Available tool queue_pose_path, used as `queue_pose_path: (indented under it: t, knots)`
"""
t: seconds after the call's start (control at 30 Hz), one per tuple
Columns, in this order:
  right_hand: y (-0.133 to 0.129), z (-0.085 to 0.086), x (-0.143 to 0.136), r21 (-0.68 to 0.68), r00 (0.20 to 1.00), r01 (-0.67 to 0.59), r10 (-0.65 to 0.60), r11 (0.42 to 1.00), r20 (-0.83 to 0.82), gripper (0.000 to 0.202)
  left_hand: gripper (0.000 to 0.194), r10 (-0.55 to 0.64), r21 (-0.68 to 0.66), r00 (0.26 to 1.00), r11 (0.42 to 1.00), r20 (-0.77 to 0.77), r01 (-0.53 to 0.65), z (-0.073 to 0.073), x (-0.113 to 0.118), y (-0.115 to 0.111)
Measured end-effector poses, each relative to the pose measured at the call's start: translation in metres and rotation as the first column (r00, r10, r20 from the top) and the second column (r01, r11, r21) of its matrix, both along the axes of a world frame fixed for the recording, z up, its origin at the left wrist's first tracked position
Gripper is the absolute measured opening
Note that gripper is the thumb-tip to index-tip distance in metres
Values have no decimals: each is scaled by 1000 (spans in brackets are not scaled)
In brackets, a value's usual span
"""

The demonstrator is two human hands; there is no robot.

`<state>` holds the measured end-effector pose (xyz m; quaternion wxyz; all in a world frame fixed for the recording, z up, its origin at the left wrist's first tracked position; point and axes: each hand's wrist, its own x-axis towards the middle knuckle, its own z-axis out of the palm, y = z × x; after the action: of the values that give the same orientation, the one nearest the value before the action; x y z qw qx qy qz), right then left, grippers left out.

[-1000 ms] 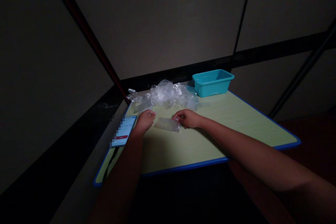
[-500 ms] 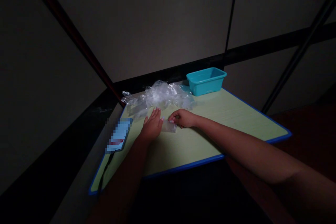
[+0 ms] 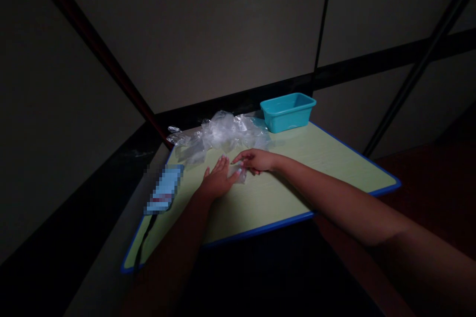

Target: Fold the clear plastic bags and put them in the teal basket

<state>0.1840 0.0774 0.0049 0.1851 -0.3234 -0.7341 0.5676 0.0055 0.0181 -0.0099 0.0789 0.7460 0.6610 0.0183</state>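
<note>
A small clear plastic bag (image 3: 242, 177) lies on the pale green tabletop between my hands. My left hand (image 3: 216, 181) rests flat over its left part, fingers stretched forward and the thumb reaching out across the plastic. At the bag's right end, my right hand (image 3: 258, 160) pinches the edge with bent fingers, the index finger pointing left. A trace of pink shows at the right fingertips, too small to make out. Just beyond both hands spreads a crumpled heap of clear plastic bags (image 3: 226, 131).
A turquoise plastic basket (image 3: 288, 120) stands at the table's back right corner. Near the left edge lies a phone-like slab (image 3: 164, 190), its face blurred, with a dark strap (image 3: 148, 233) trailing from it. The blue-edged table (image 3: 282, 203) stands against a panelled wall (image 3: 230, 34).
My left thumb has reached further right over the small bag. The right index finger has stretched out leftward. The whole view has shifted slightly.
</note>
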Motion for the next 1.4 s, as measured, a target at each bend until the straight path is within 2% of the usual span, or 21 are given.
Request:
queue_pose_path:
  t: [0.3, 0.63, 0.8, 0.9, 1.03, 1.4]
  knots:
    - [3, 0, -1, 20, 998, -35, 34, 999, 53, 25, 88, -3, -8, 1000, 1000, -28, 2, 3, 5, -3]
    - [6, -3, -1, 55, 998, -32, 29, 998, 50, 12, 97, -11, -4, 999, 1000, -51, 11, 5, 5, -5]
    - [3, -1, -2, 29, 999, 14, -15, 999, 44, 20, 103, -12, -14, 998, 1000, -58, 12, 2, 3, -3]
    - [2, 0, -1, 24, 999, 34, -34, 999, 28, 27, 99, -12, -22, 998, 1000, -53, 11, 2, 2, -2]
    - [2, -1, -1, 35, 1000, 14, -15, 999, 26, 30, 81, -1, -30, 1000, 1000, -16, 0, 2, 3, -2]
    - [1, -1, 0, 33, 999, 29, -30, 999, 46, 20, 100, 28, -34, 988, 999, -152, -34, 1, 5, -2]
